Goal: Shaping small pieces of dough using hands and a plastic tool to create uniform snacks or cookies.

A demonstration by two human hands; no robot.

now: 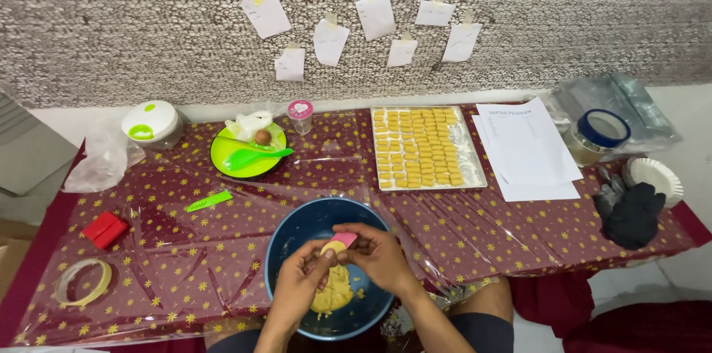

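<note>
A rough grey textured wall fills twelve o'clock, small white paper notes taped on. A low table under maroon star-patterned cloth spans the centre.

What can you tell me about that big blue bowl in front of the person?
The blue bowl is round and deep, with a smooth, slightly glossy look like plastic or enamel. It sits upright at the near edge of the table, on the clear sheet over the dark red star-print cloth. Inside lies a lump of yellow dough. Both hands work above it: the left hand and right hand pinch a small piece of dough against a small pink tool. Neither hand clearly touches the rim.
</note>
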